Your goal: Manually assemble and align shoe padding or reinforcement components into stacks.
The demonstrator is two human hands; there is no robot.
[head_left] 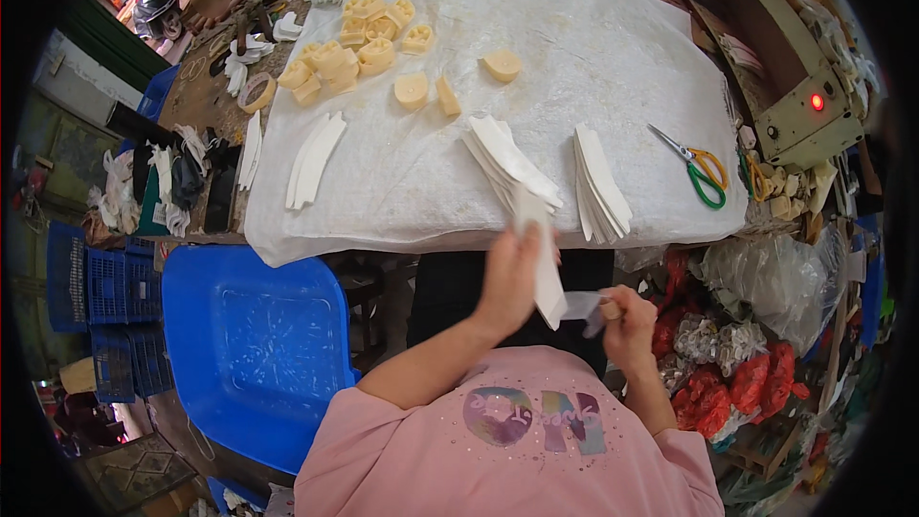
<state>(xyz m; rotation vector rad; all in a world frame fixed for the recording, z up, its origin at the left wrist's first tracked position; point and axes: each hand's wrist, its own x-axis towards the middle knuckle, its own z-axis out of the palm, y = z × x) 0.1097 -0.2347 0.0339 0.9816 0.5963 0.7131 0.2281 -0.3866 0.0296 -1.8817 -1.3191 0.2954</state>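
My left hand (512, 273) grips a white flat strip (547, 287), held upright in front of me just past the table's front edge. My right hand (628, 325) is closed on a thin translucent piece of film (579, 305), which reaches across to the lower end of that strip. Right beyond my left hand, a fanned stack of white strips (503, 155) lies on the table. To its right is another stack of strips (601, 187), and farther left a third stack (316, 161). Whether the film is stuck to the strip, I cannot tell.
Cream moulded pieces (378, 56) sit on the white sheet (613, 57), with more along the far edge. Scissors (704, 172) with orange and green handles lie at right, near a metal box with a red light (817, 102). A blue tub (258, 345) stands at left; plastic bags (766, 292) at right.
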